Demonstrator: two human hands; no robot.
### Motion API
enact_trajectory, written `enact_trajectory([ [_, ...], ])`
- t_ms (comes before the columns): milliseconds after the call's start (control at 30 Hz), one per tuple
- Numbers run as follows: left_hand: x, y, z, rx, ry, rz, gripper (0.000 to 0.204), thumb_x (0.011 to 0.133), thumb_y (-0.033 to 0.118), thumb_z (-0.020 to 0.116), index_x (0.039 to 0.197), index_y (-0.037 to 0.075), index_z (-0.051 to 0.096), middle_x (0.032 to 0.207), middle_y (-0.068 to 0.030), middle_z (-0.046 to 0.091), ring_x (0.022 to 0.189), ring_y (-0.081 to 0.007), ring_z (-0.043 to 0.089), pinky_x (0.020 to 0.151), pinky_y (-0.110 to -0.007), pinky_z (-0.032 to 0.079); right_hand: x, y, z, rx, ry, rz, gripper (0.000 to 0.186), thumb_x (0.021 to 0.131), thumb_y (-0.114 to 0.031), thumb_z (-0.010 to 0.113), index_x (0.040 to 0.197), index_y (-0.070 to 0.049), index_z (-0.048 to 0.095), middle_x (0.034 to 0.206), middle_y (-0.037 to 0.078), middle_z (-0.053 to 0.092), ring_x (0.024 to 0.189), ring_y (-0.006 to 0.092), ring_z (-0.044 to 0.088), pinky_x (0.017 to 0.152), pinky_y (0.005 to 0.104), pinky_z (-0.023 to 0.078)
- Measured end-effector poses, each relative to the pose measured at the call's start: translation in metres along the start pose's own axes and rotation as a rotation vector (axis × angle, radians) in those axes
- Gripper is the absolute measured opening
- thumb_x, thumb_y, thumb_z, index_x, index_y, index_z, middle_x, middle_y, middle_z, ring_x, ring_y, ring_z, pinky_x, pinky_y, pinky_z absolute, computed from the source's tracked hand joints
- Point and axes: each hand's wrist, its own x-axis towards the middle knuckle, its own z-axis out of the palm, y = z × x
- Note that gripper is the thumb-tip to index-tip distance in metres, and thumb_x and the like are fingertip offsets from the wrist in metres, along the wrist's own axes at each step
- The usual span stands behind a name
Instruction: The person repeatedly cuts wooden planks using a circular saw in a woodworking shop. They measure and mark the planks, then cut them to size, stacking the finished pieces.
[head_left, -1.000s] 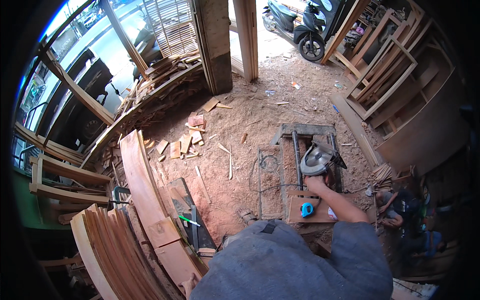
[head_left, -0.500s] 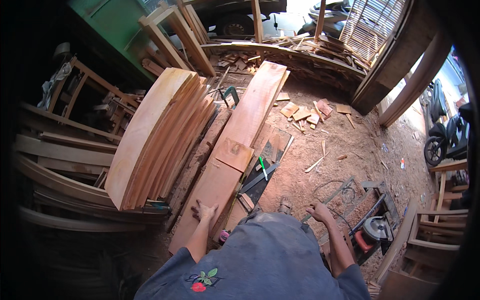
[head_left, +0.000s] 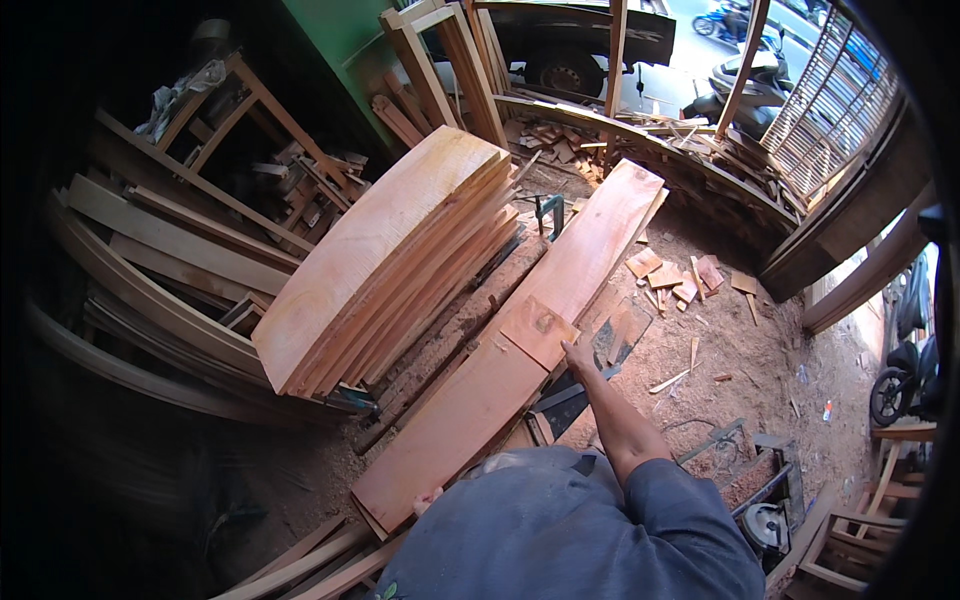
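A long reddish wooden plank [head_left: 585,245] runs from the middle far side toward me. A square wooden piece [head_left: 538,330] lies on it, with a near board [head_left: 450,425] meeting its edge. My right hand [head_left: 577,360] is closed at the right corner of the square piece, its arm stretched forward. Low by my body, my left hand [head_left: 427,499] shows only its fingers, curled on the near board's right edge; the rest is hidden by my shirt. Left of the plank stands a stack of curved boards [head_left: 385,250].
A green clamp [head_left: 549,214] sits beyond the stack. Wood offcuts [head_left: 675,280] lie on the sawdust-covered floor to the right. A circular saw [head_left: 765,525] rests at lower right. Curved wooden parts [head_left: 170,270] crowd the left side; a parked motorbike [head_left: 895,390] stands far right.
My right hand has moved from above the floor on the right to the square piece. My left hand has left the near board's top for its lower right edge. The view has shifted left.
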Motion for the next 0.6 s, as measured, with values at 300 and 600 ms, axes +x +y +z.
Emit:
enact_trajectory([
  [300,0.008,0.001,0.013,-0.491,-0.247,-0.379,0.060,0.087,0.039,0.079,0.129,0.001,0.061,0.127,-0.0212,0.058,0.112,-0.0318,0.060,0.098,-0.045,0.053,-0.004,-0.048,-0.035,0.310,-0.073,0.285,0.020,0.091,-0.015,0.077,0.095,0.003,0.070,0.074,0.010,0.068,0.051,0.0179,0.061,0.040,0.0317,0.047],
  [600,0.033,-0.004,0.030,-0.803,-0.380,-0.356,0.050,0.095,0.038,0.073,0.129,0.004,0.059,0.121,-0.0178,0.058,0.108,-0.0302,0.060,0.094,-0.046,0.055,0.038,-0.095,-0.245,0.879,0.178,0.141,0.025,0.096,-0.028,0.074,0.103,-0.007,0.063,0.084,0.005,0.068,0.068,0.0214,0.070,0.058,0.0393,0.060],
])
